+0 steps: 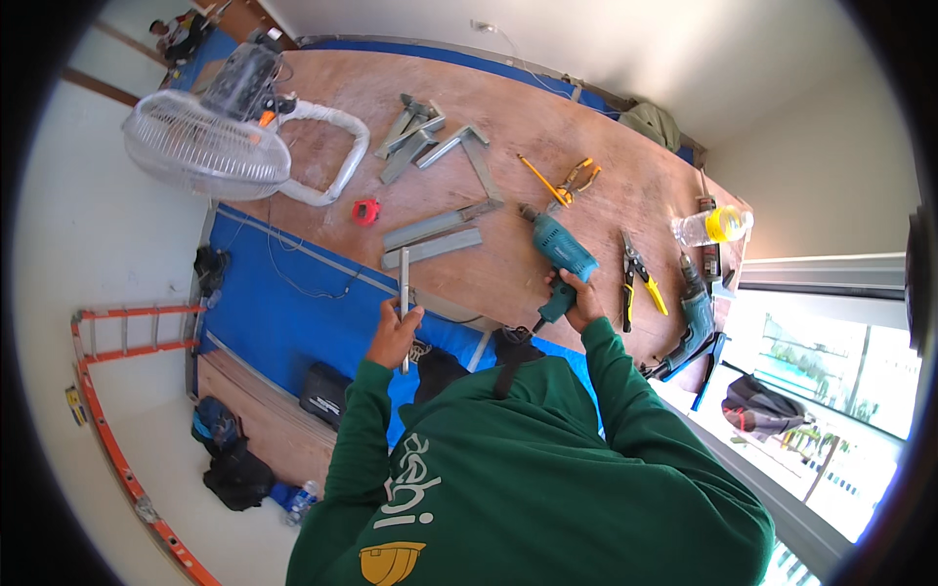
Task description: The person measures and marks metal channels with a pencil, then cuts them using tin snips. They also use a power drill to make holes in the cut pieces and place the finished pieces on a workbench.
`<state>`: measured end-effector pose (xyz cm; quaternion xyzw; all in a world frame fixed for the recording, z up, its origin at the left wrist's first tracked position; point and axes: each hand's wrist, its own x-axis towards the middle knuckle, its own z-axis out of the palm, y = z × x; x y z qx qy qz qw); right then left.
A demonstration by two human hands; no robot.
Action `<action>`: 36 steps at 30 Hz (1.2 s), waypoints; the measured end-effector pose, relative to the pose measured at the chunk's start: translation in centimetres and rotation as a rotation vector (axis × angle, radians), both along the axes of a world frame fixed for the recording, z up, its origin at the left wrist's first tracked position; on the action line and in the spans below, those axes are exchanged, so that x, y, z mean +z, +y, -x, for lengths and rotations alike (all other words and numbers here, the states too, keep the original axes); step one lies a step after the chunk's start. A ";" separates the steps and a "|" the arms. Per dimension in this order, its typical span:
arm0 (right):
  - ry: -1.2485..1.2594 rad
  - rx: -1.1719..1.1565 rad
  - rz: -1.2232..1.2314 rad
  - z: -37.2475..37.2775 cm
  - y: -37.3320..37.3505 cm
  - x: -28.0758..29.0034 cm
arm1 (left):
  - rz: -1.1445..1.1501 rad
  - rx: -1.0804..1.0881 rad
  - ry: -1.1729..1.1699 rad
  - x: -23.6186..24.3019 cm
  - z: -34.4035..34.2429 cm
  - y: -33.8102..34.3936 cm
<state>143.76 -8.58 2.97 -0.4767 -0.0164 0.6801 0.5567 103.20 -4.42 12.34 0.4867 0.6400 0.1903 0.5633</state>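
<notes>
My right hand (583, 299) is wrapped round the grip of a teal power drill (564, 248), whose chuck points up and left over the wooden tabletop (547, 107). In my left hand (395, 334) is a slim metal strip (405, 278), held upright just off the table's near edge. Beyond that strip lie two grey metal channel pieces (440, 236) side by side. Past the drill's tip rest yellow-handled pliers (576, 182) and a thin yellow stick or pencil (540, 178). Yellow-and-black tin snips (640, 278) lie right of the drill.
A fan (210, 146) and a red tape measure (365, 212) are on the table's left part, near several bent metal pieces (415, 137). A second drill (696, 313) and a plastic bottle (708, 227) sit at the right. An orange ladder (117, 449) stands at the left wall.
</notes>
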 end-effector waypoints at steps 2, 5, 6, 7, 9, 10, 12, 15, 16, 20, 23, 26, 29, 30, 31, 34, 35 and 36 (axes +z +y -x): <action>-0.109 0.048 -0.076 -0.2 0.0 0.0 | 0.083 0.065 -0.084 2.1 -1.9 -0.3; -0.327 0.184 0.000 -1.6 0.0 0.9 | 0.052 0.032 -0.135 3.9 -3.9 -0.1; -0.412 0.227 0.038 -1.9 0.1 1.1 | 0.028 0.031 -0.130 4.1 -4.4 0.0; -0.500 0.274 0.082 -2.3 0.1 1.5 | 0.009 0.032 -0.130 4.2 -4.9 -0.3; -0.713 0.489 0.217 -3.3 0.3 2.7 | -0.008 0.024 -0.134 3.8 -5.9 -0.8; -0.801 0.652 0.289 -3.7 1.1 4.6 | -0.018 0.021 -0.128 3.9 -5.8 -0.8; -1.236 0.860 0.187 -5.7 0.2 2.8 | -0.015 0.015 -0.142 3.7 -6.5 -0.9; -1.914 0.395 0.192 -9.0 -2.0 -1.1 | 0.057 0.033 -0.196 5.0 -7.3 -1.1; -1.727 0.645 0.481 -8.0 0.6 8.2 | 0.112 0.104 -0.228 5.0 -7.1 -2.0; -1.601 0.822 0.591 -13.3 -2.7 2.0 | 0.216 0.094 -0.326 6.2 -7.0 0.2; -1.614 0.830 0.623 -12.1 -2.7 4.7 | 0.048 0.025 -0.188 5.9 -5.6 0.2; -1.680 0.677 0.582 -11.3 -1.4 5.0 | -0.033 0.038 -0.041 6.6 -4.5 -0.4; -1.719 0.557 0.458 -9.9 1.8 6.0 | -0.048 0.045 0.039 7.0 -2.7 -1.7; -1.728 0.527 0.408 -9.2 3.3 6.5 | -0.055 0.039 0.055 7.1 -1.9 -2.2; -1.742 0.509 0.350 -8.6 4.7 7.0 | -0.046 0.045 0.062 6.9 -0.9 -2.7; -1.782 0.539 0.212 -6.8 8.5 8.2 | -0.028 0.079 0.107 6.2 2.0 -5.2; -1.792 0.586 0.193 -6.2 9.6 8.9 | -0.037 0.090 0.140 6.2 2.8 -5.9; -1.802 0.633 0.173 -5.6 10.8 9.3 | -0.045 0.100 0.173 6.3 3.4 -6.5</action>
